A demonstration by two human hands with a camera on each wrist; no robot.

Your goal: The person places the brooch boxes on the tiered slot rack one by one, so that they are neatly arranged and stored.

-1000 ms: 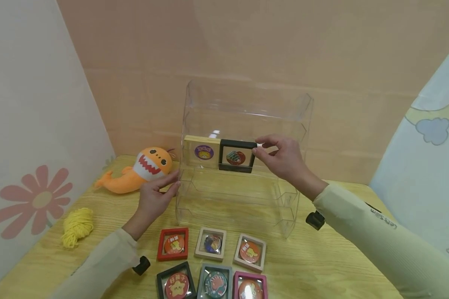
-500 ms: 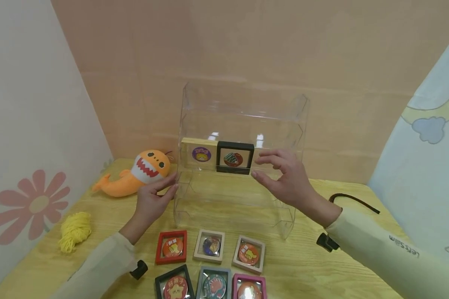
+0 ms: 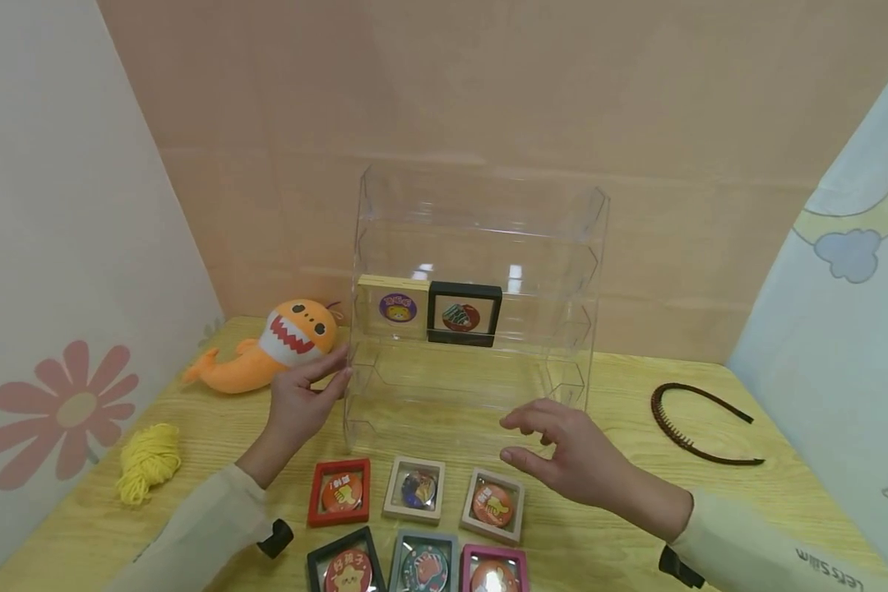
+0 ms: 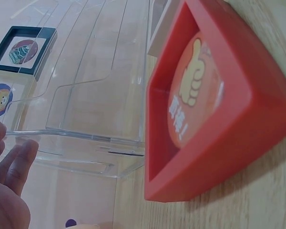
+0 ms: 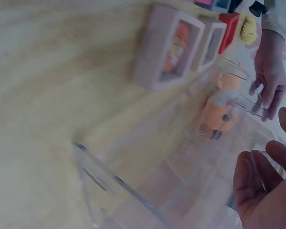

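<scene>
A clear plastic tiered display rack [image 3: 481, 232] stands on the table. My left hand [image 3: 299, 407] pinches its left side edge between thumb and fingers. On a middle tier, a cream frame [image 3: 393, 307] with a purple bear badge sits beside a black frame [image 3: 464, 314] with a red and green badge. My right hand [image 3: 573, 456] hovers in front of the rack's lower right, fingers loosely bent and holding nothing. Just to its left lies a beige frame [image 3: 492, 504] with a thumbs-up badge. Another beige frame [image 3: 414, 491] and a red frame [image 4: 238, 105] continue that row.
Nearer the front lie a black frame [image 3: 346, 567], a grey-blue frame [image 3: 424, 566] and a pink frame [image 3: 494, 569]. An orange plush shark [image 3: 266, 353] and yellow yarn [image 3: 150, 462] are on the left. A brown headband [image 3: 669, 423] lies to the right.
My right hand has let go of the black frame on the rack and come down and toward me, near the table. The left hand has stayed on the rack's edge.
</scene>
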